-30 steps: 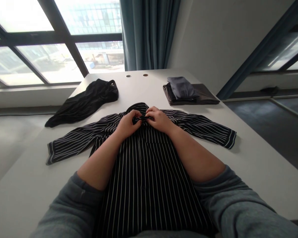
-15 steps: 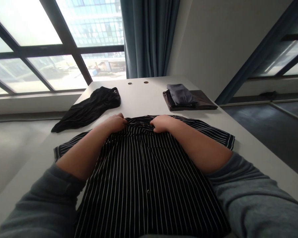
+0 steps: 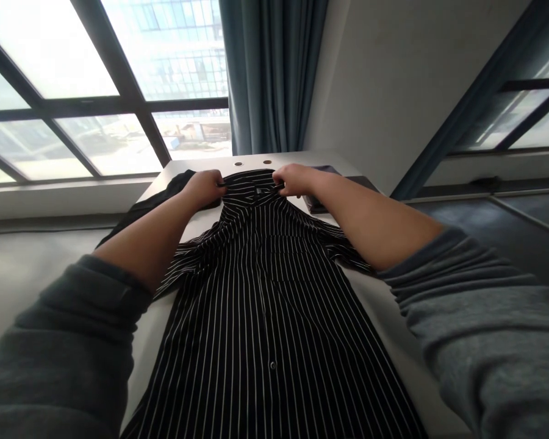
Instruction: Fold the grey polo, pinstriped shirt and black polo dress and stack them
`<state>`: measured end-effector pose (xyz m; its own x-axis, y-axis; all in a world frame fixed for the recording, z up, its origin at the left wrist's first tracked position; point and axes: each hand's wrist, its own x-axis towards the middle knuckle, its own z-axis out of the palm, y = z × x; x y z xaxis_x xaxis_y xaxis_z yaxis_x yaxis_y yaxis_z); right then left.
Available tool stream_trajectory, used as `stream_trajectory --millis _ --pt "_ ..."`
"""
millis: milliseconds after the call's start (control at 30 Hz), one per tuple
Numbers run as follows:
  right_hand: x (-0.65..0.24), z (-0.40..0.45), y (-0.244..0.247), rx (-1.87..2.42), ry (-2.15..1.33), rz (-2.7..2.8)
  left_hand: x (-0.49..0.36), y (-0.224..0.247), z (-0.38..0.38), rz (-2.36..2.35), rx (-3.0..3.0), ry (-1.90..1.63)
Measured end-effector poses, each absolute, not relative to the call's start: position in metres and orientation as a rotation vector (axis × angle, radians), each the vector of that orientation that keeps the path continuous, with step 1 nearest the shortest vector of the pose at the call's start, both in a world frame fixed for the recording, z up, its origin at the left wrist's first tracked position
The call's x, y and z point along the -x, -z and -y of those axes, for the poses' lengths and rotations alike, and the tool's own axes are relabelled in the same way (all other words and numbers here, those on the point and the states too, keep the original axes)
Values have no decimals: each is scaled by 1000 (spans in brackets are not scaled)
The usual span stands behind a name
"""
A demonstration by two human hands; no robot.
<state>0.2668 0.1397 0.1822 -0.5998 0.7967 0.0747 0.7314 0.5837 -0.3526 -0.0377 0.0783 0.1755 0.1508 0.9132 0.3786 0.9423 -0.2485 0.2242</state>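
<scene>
A black shirt with thin white stripes [image 3: 256, 292] stretches from the bottom of the view up toward the far end of the table, its front with a button facing up. My left hand [image 3: 205, 188] is closed on the left side of its collar. The right side of the collar is pinched in my right hand [image 3: 291, 180]. Between my hands the collar is raised and pulled taut, with a small label inside. Both short sleeves hang inward in folds, the right one partly behind my forearm.
On the white table [image 3: 201, 225], a black garment [image 3: 139, 207] lies at the left, partly behind my left arm. Folded dark clothes [image 3: 318, 204] lie behind my right forearm. Windows and a blue curtain [image 3: 274, 79] stand beyond the far edge.
Both my hands have moved away from me and up, drawing the collar toward the far end of the table. The sleeves, spread out before, have drawn inward, and the shirt body looks longer.
</scene>
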Motion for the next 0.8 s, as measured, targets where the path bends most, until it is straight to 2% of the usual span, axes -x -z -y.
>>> stream_trajectory --millis 167,367,500,700,800 --pt "-263 -138 -193 1159 -267 2617 27 -193 -79 1912 2221 646" --pt "-261 -161 -191 1525 -254 2575 26 -193 -78 1749 2329 492" --pt "-262 -178 -192 1558 -213 2702 25 -191 -76 1733 2345 459" --pt "-263 -158 -191 1662 -693 2556 27 -191 -77 1725 2326 477" --pt "-262 -142 -191 1539 -864 2482 28 -191 -75 1689 2374 438"
